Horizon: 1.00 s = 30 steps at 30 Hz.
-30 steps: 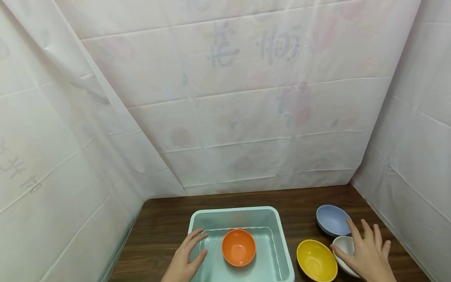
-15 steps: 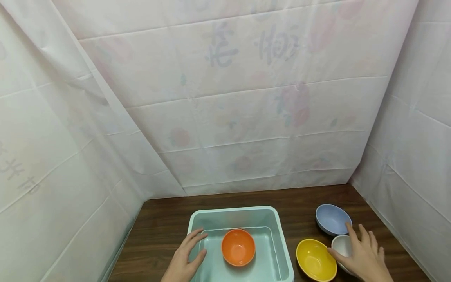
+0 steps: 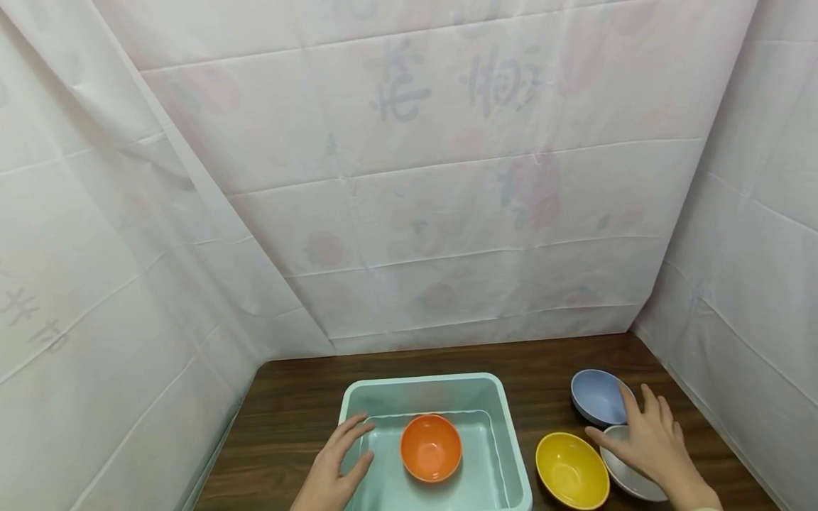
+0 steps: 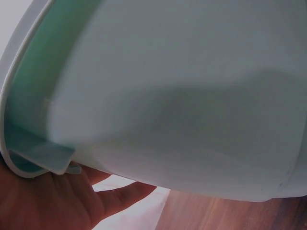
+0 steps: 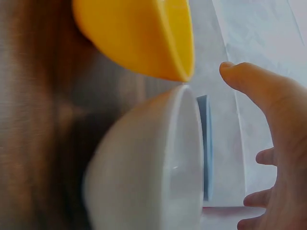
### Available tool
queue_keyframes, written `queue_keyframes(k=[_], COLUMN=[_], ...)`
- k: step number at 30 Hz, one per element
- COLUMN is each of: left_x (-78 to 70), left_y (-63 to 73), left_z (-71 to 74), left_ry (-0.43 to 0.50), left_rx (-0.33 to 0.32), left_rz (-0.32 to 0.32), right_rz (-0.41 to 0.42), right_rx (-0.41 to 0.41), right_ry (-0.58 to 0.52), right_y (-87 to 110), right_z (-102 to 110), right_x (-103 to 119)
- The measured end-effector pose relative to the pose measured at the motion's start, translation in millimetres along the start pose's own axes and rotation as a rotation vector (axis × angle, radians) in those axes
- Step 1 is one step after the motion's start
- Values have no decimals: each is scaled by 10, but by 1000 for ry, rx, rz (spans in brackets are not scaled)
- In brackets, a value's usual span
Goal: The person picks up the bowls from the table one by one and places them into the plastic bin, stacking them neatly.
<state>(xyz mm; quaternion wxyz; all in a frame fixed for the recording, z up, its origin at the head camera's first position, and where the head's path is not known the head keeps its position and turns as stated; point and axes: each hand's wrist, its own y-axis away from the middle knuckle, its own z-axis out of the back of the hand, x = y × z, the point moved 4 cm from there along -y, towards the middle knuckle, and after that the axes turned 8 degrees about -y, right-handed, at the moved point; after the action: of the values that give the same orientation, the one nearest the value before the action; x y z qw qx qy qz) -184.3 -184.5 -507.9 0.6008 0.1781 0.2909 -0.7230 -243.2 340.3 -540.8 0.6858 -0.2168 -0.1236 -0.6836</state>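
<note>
the right hand (image 3: 648,441) is over the white bowl (image 3: 623,474), with its fingers spread, its thumb held apart and nothing in its grip. so the white bowl lies right under it, and the right wrist view shows a gap between thumb and rim. the bowl is round, so it has no long side. the yellow bowl (image 3: 572,471) sits just left of the white bowl, near the thumb. the blue bowl (image 3: 596,396) sits just past the white bowl, by the fingertips. farther left of the white bowl is the pale green tub (image 3: 427,399), with the orange bowl (image 3: 431,448) in it. the left hand (image 3: 335,468), fingers spread too, is at the tub's side farthest from the white bowl.
</note>
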Motion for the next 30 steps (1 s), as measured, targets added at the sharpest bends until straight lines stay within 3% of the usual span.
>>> queue_keyframes(k=[13, 22, 30], left_x=[-10, -7, 26], left_y=[7, -11, -8], left_z=[1, 1, -19], left_ry=[13, 16, 32], left_rx=[14, 19, 43], left_rz=[8, 7, 18], right_rz=[64, 34, 1], right_rx=[47, 167, 274], right_ry=[-7, -14, -19], right_y=[-354, -562, -623], right_z=[91, 52, 3], right_x=[210, 189, 176])
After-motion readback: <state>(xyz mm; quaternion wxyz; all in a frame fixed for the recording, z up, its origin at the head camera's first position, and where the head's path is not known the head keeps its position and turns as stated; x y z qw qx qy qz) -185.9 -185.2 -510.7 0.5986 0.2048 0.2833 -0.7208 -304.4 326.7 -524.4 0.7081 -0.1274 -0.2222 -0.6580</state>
